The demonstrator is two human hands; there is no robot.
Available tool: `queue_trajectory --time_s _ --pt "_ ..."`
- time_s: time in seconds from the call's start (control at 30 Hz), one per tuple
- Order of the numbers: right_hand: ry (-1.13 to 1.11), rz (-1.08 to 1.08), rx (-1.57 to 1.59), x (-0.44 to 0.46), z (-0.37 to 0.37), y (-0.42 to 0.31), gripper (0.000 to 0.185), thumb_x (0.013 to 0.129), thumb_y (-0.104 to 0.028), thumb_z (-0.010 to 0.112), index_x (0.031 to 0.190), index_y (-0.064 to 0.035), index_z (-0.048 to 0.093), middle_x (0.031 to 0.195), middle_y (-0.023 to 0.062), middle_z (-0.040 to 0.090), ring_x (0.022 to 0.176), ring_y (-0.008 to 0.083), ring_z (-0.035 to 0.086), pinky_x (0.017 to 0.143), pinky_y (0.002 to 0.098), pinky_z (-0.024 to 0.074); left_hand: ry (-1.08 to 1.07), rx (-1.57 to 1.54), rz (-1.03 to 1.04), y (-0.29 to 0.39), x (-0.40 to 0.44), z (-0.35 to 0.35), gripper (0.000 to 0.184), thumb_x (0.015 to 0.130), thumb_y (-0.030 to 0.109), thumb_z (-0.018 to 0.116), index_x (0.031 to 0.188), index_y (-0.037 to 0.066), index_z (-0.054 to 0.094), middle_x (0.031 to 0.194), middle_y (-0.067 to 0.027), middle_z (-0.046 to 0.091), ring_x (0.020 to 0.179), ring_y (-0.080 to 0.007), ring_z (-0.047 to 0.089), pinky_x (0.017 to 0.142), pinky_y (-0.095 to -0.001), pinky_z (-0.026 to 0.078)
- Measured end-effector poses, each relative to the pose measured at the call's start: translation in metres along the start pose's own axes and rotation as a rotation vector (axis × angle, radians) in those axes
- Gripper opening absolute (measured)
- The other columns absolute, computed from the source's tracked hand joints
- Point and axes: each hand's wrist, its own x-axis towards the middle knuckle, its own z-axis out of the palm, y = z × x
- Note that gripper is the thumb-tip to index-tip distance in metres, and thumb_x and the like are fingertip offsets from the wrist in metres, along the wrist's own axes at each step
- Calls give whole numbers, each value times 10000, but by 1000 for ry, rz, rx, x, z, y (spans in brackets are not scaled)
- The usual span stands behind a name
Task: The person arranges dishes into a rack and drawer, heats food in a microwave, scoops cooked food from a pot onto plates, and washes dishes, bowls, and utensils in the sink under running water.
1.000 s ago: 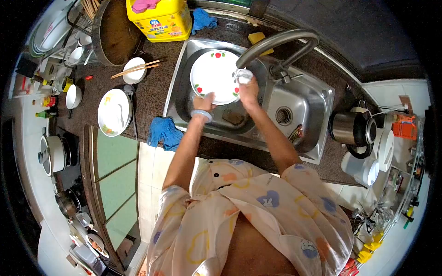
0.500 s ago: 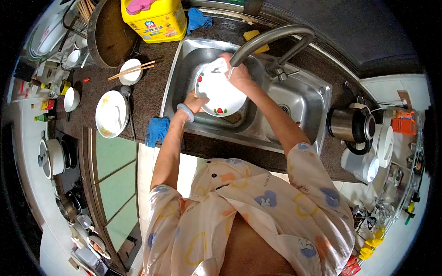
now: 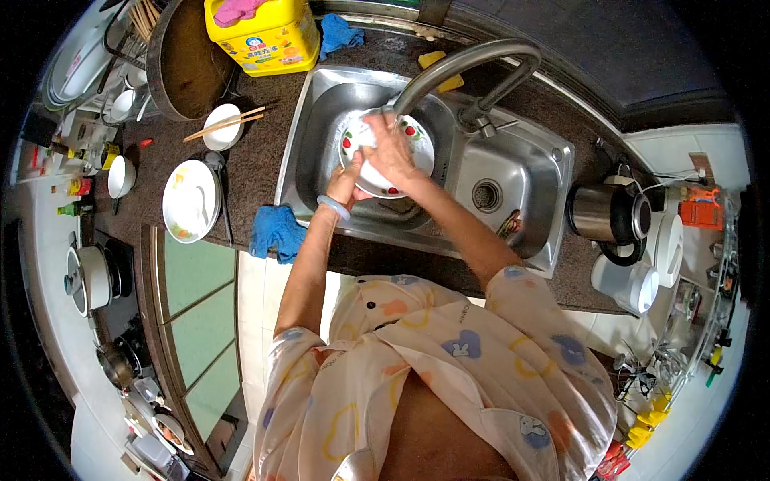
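Over the left basin, a white plate (image 3: pixel 415 156) with red and green decorations on its rim is tilted under the faucet. My left hand (image 3: pixel 346 183), below a pale bangle, is closed on the plate's near left edge. My right hand (image 3: pixel 391 154) lies across the inside of the plate, under the faucet spout (image 3: pixel 393 112). Its fingers are smeared by motion, and whether they hold anything does not show. The steel sink (image 3: pixel 293 172) has a second basin on the right, with a drain (image 3: pixel 486 195) and some scraps (image 3: pixel 508 223).
Stacked plates (image 3: pixel 181 228), a bowl (image 3: pixel 223 138) with chopsticks (image 3: pixel 241 120) and a blue cloth (image 3: pixel 275 232) are left of the sink. A yellow jug (image 3: pixel 277 52) and wok (image 3: pixel 183 60) stand behind. A kettle (image 3: pixel 597 215) is at the right.
My right hand has moved down and left, from the plate's far edge onto its inner face. The plate has turned, showing more rim decorations. My left hand keeps its hold.
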Motion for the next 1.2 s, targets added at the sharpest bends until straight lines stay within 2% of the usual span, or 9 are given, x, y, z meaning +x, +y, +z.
queue_trajectory --time_s 0.2,0.37,0.5,0.63,0.83,0.9,1.03,1.1,1.2 --pt "-67 -144 140 -33 15 -5 239 793 -137 624 1017 -64 580 1023 191 523 964 397 531 802 469 454 155 121 70 -16 10 -9 771 891 682 290 1165 3 530 912 -91 648 732 -163 658 492 -271 553" --pt "-400 -116 79 -54 -11 25 282 796 -190 645 1055 -82 616 975 164 574 932 347 583 826 443 472 271 141 171 -12 6 -26 863 851 720 336 1192 -56 501 936 -147 638 730 -190 662 519 -286 573" --pt "-288 -184 -376 -25 -12 59 235 822 -156 617 1048 -93 632 1078 173 596 1011 304 585 869 400 486 281 242 244 -6 -2 -24 838 864 694 369 1199 -65 490 955 -157 639 748 -208 673 540 -305 583" --pt "-162 -89 -362 6 2 37 245 853 -120 583 1094 -78 600 1077 185 589 1004 301 587 848 404 494 218 198 164 -11 0 -17 794 863 687 389 1224 -12 497 883 -88 648 689 -124 648 480 -242 551" --pt "-78 84 389 -2 23 -28 336 878 -147 541 1196 -45 516 1066 229 602 969 395 600 844 444 477 129 165 72 -17 11 -14 773 889 667 337 1261 2 465 1010 -115 636 815 -165 657 584 -288 577" --pt "-144 213 480 -13 15 -42 323 881 -177 537 1169 -32 535 1043 242 608 977 398 596 842 447 468 191 -124 224 -27 20 -12 727 904 653 319 1166 8 528 883 -63 622 659 -124 606 439 -224 501" --pt "-261 184 410 -42 10 -24 363 898 -202 542 1189 16 538 1007 249 625 893 333 638 800 399 493 314 -65 227 -16 9 -13 742 918 643 306 1194 -16 508 952 -86 624 767 -160 620 580 -272 528" --pt "-232 54 379 -54 0 -7 293 869 -131 561 1126 5 590 1010 238 633 896 326 641 785 387 506 318 -31 292 -19 14 -26 808 916 639 331 1287 -73 426 1103 -147 589 970 -227 596 821 -334 505" --pt "-248 -263 220 -55 4 48 168 773 -27 608 934 -37 653 934 163 650 843 298 633 742 389 519 381 58 295 -18 19 -43 702 916 614 394 1221 -9 503 1073 -141 594 931 -232 604 736 -365 516"
